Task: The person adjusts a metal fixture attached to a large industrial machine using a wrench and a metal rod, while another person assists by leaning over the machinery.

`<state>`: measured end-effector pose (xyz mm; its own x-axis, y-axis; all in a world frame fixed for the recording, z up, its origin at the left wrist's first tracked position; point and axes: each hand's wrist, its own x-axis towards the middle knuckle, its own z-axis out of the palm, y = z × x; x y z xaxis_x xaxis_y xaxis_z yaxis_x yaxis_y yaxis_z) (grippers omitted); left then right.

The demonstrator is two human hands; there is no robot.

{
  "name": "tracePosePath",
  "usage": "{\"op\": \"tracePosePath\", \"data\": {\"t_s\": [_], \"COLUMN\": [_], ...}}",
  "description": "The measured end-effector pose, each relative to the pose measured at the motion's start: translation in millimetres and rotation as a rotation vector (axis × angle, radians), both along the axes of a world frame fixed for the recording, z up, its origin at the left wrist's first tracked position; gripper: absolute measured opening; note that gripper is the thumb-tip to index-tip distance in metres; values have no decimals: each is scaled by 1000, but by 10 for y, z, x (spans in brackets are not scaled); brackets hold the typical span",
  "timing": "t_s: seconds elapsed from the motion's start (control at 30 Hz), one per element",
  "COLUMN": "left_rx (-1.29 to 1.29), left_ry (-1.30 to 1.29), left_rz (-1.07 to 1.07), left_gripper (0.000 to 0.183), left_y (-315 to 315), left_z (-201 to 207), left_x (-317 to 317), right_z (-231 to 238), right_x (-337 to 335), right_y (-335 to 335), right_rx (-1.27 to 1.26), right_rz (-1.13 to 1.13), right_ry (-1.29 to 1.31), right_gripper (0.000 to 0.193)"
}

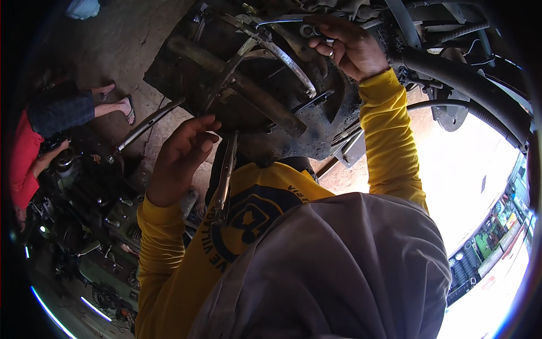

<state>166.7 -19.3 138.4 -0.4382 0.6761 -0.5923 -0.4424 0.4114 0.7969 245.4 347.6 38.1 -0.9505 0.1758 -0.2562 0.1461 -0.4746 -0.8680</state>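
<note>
My right hand (353,48), a ring on one finger, is raised at the top right. Its curled fingers hold a small round metal piece (308,30) with a hole in its end. A slim shiny bar (280,20) reaches toward that piece from the left. My left hand (183,155) is lifted beside the greasy metal assembly (333,127), fingers apart, nothing visible in it. Between my hands lie a thick dark tube (248,93) and a curved worn metal arm (288,59). A long metal bar (226,178) points down in front of my shirt, near my left hand.
Another metal bar (144,127) slants out at the left. A person in a red top (22,158) is at the far left, beside dark machinery parts (107,220). A thick dark pipe (463,73) and hoses cross the upper right. Bright ground (451,164) lies at the right.
</note>
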Motion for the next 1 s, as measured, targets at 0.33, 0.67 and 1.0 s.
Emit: {"op": "tracePosePath", "data": {"t_s": [0.33,0.67,1.0], "left_rx": [-29,-71,-103], "left_ry": [49,75,95], "left_rz": [-20,-30,-43], "left_gripper": [41,39,38], "left_y": [-52,-52,-36], "left_z": [-47,-64,-54], "left_x": [14,3,-8], "right_z": [-29,44,147], "right_x": [72,162,241], "right_y": [97,24,-37], "right_rx": [-250,-276,-238], "right_rz": [-56,18,-16], "right_ry": [71,149,153], "right_gripper": [42,54,48]}}
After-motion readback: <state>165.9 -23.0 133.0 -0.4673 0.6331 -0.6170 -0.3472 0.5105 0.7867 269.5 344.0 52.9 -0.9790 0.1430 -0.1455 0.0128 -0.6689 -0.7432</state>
